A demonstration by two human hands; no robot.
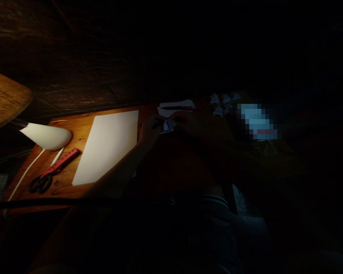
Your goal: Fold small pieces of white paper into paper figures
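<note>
In dim light over the middle of the table, my left hand (153, 126) and my right hand (185, 122) come together around a small folded piece of white paper (169, 125). The fingers of both are closed on it, the left from its left side and the right from its right. Shadow hides most of the right fingers. Just beyond the hands lie flat white paper pieces (164, 111) with a dark, slim blade-like object (174, 108) across them, reddish at its right end. Several small folded paper shapes (224, 99) stand farther right.
Left of my hands lies a large white paper sheet (108, 146). Scissors (57, 169) with dark handles and red blades or cover lie near a white lamp base (48, 137), under a wooden lampshade (7, 99). A blurred bright rectangle (257, 121) glows at right. A dark cable (45, 203) crosses the foreground.
</note>
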